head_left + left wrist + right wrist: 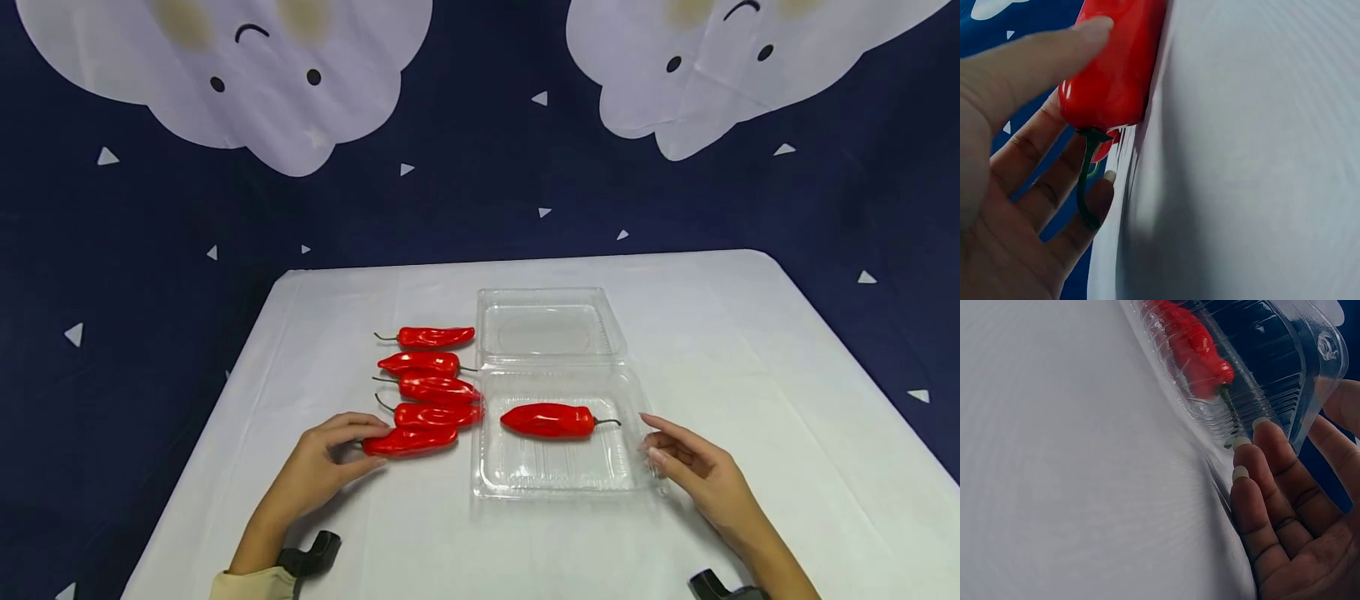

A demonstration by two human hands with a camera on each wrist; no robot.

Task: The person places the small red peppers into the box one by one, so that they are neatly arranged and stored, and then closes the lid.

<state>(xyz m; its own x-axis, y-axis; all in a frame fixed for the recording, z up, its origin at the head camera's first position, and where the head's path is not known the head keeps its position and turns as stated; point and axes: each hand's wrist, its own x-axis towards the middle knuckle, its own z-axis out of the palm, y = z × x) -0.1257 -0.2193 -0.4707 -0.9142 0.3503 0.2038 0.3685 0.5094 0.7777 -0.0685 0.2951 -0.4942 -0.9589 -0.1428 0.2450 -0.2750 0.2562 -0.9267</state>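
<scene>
The left hand (322, 462) pinches the stem end of the nearest red chili pepper (412, 442). In the left wrist view, its thumb lies across the glossy pepper (1119, 75), and the green stem (1085, 181) hangs over the other fingers. A clear plastic clamshell container (558, 487) lies unfolded, its lid (540, 298) towards the back. One red pepper (547, 421) rests in its base, stem to the right. At the base's right edge, the right hand (708, 479) holds the rim between thumb and fingers. The right wrist view shows fingertips (1260, 440) against the container's side.
Several more red peppers, among them the farthest pepper (435, 337), lie in a column left of the container, some touching its edge. A white cloth covers the table (750, 350). Behind it hangs a dark blue backdrop (480, 208) with clouds and triangles.
</scene>
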